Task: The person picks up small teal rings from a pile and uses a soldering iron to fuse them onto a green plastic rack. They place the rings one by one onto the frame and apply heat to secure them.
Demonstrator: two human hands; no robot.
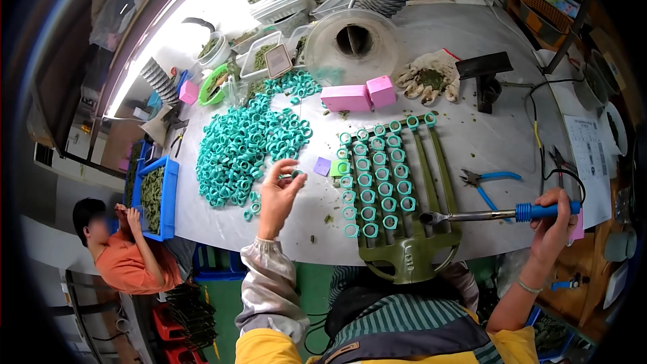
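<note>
My left hand [275,199] is raised beside a large heap of teal rings [236,148], thumb and fingers pinching one small teal ring [296,174]. My right hand [552,226] grips the blue handle of a soldering iron [482,216]. The iron's metal shaft points left, and its broad tip lies over an olive-green pronged rack [412,259] in front of me. Rows of teal rings [367,195] line the rack's left prongs. Its two right prongs are mostly bare, with a ring [430,119] at the far end of one.
Blue-handled pliers [490,176] lie right of the rack. Behind it are pink blocks [347,98], a stained glove [431,75] and a clear round cover [354,44]. Tubs stand at the back. At left, a person in orange [131,263] works by a blue crate [162,195].
</note>
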